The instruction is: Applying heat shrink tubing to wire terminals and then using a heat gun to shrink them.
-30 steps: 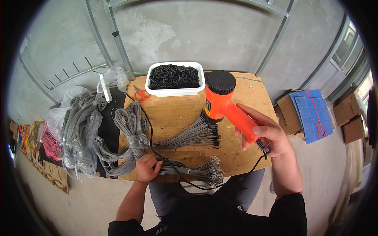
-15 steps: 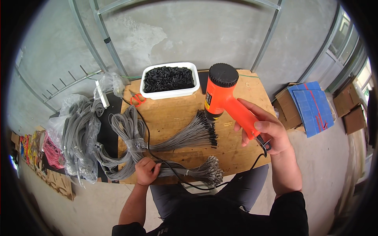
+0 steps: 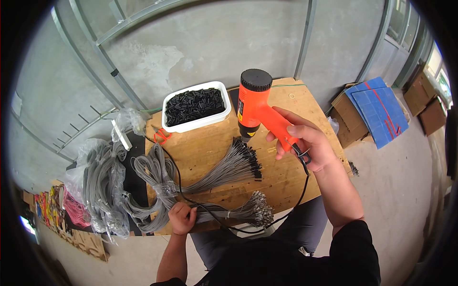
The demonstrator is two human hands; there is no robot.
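Bare grey wall (image 3: 229,43) behind, wooden table (image 3: 205,148) under both hands. Right hand (image 3: 305,140) has the orange heat gun (image 3: 254,100) by its handle, fingers wrapped round, held up over the tabletop. Black nozzle (image 3: 246,132) points down at the far edge of the fanned grey cables (image 3: 222,167), just left of the right fingertips; can't tell if there's a gap. Pistol grip from the side likely keeps the knuckles off the nozzle axis.

Fan lies between the hands, beyond the left one. Black tips (image 3: 254,162) splay toward the right hand, so each end is probably easier to reach.

Left hand (image 3: 182,218) is curled at the near cable bundle (image 3: 234,214), probably steadying it; can't tell if it's actually gripping. That bundle's metal-looking ends sit to its right, a tie round the strands, presumably to stop them spreading.

Black cord (image 3: 306,183) drops from the right hand, loops round the near side and passes by the left; slack likely leaves the gun free to move. White tub (image 3: 198,125) of short black tubes (image 3: 195,107) sits beyond both hands, orange-handled scissors (image 3: 162,137) just left of it, both clear of the cables.
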